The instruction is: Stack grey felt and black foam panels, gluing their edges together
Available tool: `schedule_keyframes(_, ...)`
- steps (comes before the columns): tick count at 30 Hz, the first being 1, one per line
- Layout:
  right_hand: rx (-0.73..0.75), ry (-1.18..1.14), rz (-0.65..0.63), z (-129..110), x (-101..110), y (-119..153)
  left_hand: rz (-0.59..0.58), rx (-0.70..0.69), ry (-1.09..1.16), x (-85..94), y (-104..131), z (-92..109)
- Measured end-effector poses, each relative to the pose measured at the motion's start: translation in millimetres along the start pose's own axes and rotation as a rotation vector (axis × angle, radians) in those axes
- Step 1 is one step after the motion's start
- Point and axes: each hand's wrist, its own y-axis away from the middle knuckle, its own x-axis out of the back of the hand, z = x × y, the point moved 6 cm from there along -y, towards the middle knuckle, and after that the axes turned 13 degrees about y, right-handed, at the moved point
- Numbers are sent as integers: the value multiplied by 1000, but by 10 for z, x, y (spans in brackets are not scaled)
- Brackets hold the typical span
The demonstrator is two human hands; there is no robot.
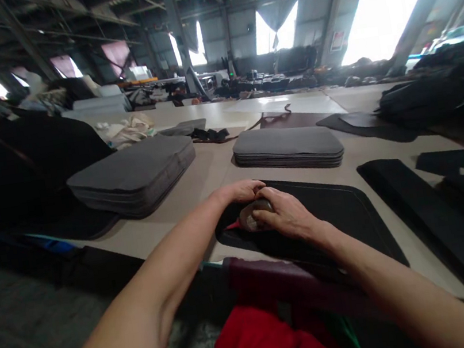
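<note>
A black panel [328, 206] with rounded corners and a line along its border lies flat on the table before me. My right hand [284, 213] is wrapped round a brownish squeeze bottle [252, 217], tipped on its side. Its red pointed nozzle [233, 225] faces left, low over the panel's left end. Just beyond the bottle, my left hand [245, 190] is at the panel's far left edge, fingers curled and close to the right hand. What those fingers pinch, if anything, is hidden.
Stacks of grey rounded sheets stand on the table [209, 171]: a thick stack [135, 165] at left and a lower stack [286, 145] behind the panel. Long black pieces [430, 214] lie at right. Dark material [17, 165] is heaped at left. A dark red cloth [269, 279] hangs at the front edge.
</note>
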Motion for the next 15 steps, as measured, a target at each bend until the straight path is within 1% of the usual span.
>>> schedule_keyframes(3,-101,-58,30,120,95,128,14,34,29,-13,-41,-75)
schedule_keyframes(5,-234,-157,55,294,185,269,39,43,49,1,-42,-102)
schedule_keyframes(6,-315,-253,75,411,228,354,57,40,60,17,-29,-104)
schedule_keyframes(8,-493,-541,139,689,295,541,104,19,85,62,32,-91)
schedule_keyframes(10,-619,-845,246,976,363,720,158,-19,119,109,138,-80)
schedule_keyframes(12,-684,-1045,394,1269,479,874,233,-59,166,152,291,-105)
schedule_keyframes(14,-727,-1141,557,1571,637,1009,422,-52,347,231,514,-229)
schedule_keyframes(15,-744,-1162,637,1722,725,1067,484,-23,393,237,639,-319)
